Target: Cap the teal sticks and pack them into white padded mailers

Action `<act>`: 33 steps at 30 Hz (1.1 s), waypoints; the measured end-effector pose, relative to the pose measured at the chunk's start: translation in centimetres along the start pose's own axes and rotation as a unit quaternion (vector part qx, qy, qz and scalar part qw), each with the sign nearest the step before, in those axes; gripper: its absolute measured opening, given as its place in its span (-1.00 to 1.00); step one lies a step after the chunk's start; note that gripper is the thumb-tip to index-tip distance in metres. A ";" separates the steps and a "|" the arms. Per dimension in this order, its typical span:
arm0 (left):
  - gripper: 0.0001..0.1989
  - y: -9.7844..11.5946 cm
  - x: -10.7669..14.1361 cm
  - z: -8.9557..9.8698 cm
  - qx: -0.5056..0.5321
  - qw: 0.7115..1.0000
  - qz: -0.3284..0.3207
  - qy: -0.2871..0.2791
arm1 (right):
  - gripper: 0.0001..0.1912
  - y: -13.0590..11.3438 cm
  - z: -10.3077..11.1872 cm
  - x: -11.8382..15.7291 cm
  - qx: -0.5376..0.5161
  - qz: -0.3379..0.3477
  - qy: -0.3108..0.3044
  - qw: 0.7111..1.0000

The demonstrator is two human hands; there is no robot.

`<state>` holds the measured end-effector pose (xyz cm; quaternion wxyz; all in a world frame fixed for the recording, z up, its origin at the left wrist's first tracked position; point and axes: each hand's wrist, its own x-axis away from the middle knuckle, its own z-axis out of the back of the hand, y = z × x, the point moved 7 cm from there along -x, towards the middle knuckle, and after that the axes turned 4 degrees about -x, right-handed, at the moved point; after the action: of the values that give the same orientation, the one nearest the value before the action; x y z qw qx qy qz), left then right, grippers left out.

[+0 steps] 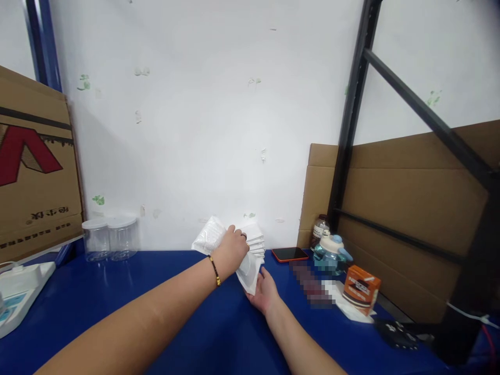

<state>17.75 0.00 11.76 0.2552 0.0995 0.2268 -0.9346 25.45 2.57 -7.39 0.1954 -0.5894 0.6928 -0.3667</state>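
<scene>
My left hand (233,251), with a ring and a beaded bracelet at the wrist, is closed on a white packet (249,272) near the middle of the blue table. My right hand (264,290) supports the lower corner of the same packet from below, palm up. Behind my fingers is a stack of white packets (253,237). Another white, padded-looking packet (210,235) lies to the left of my left hand, against the wall side. My left hand hides part of these packets.
Two clear jars (122,239) stand at the back left beside a large carton (37,172). A phone (289,254), a brown bottle (319,229), a blue teapot (330,255) and an orange box (361,290) are on the right, near a black metal frame (353,104). A white device (25,291) sits far left.
</scene>
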 end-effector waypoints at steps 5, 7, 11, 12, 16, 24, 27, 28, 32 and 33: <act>-0.84 -0.3 -0.1 0.2 0.023 0.999 0.001 0.024 | -0.71 1.7 0.3 0.2 -0.139 -0.094 0.057 0.984; -0.88 -0.7 0.2 0.2 0.030 0.999 0.007 0.021 | -0.77 1.7 0.4 0.1 -0.107 -0.070 0.077 0.989; -0.73 -1.9 1.3 -0.8 0.013 0.999 0.033 -0.034 | -0.69 -0.3 1.3 -0.1 0.104 0.081 0.115 0.985; -0.64 -2.3 1.8 -1.3 0.010 0.997 0.046 -0.053 | -0.65 -1.1 1.4 0.0 0.168 0.123 0.120 0.971; -0.53 -4.7 4.4 -4.2 0.065 0.986 0.117 -0.102 | -0.56 -4.1 1.6 0.5 0.393 0.258 0.157 0.869; -0.64 -6.8 9.3 -10.9 0.143 0.960 0.173 -0.166 | -0.56 -5.5 1.1 0.5 0.590 0.300 0.164 0.732; -0.62 -7.5 10.3 -11.5 0.146 0.955 0.179 -0.187 | -0.58 -5.7 1.7 0.3 0.595 0.295 0.173 0.727; -0.62 -7.9 10.6 -11.5 0.139 0.955 0.182 -0.190 | -0.58 -5.9 2.1 0.2 0.597 0.292 0.179 0.726; -0.60 -10.0 12.2 -10.9 0.121 0.951 0.206 -0.195 | -0.56 -7.0 3.7 0.1 0.602 0.282 0.202 0.719; -0.58 -10.6 12.8 -10.9 0.127 0.950 0.211 -0.195 | -0.56 -7.4 4.1 0.1 0.604 0.281 0.207 0.717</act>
<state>2.13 7.80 2.28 0.4710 -0.0072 0.0265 -0.8817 33.23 1.04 -4.59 0.4555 -0.0343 0.4811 -0.7483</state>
